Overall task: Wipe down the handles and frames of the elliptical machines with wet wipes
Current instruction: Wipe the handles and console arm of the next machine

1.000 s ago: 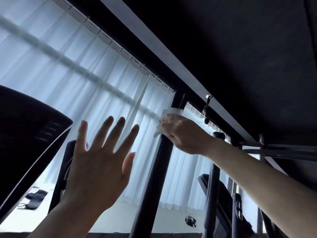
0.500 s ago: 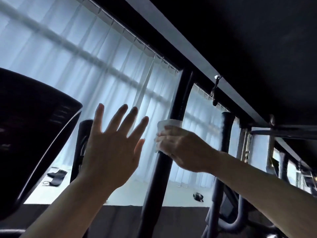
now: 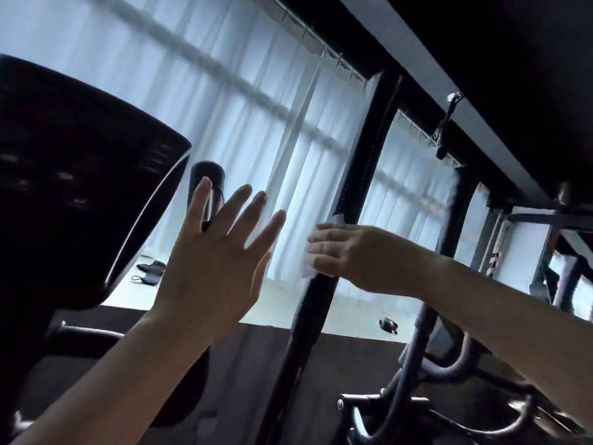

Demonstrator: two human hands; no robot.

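Around the black handle bar (image 3: pixel 359 162), right hand (image 3: pixel 349 255) wraps wet wipe (image 3: pixel 308 261).

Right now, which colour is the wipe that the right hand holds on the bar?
White wet wipe, seen in the head view.

A white wipe (image 3: pixel 308 263) is wrapped round a black, slightly tilted handle bar (image 3: pixel 359 175), under the curled fingers (image 3: pixel 324 248) that grip it; its edge shows beyond their tips.

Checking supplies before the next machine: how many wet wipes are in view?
1: the wet wipe is wrapped round the black upright bar under the right hand. Others may be out of view.
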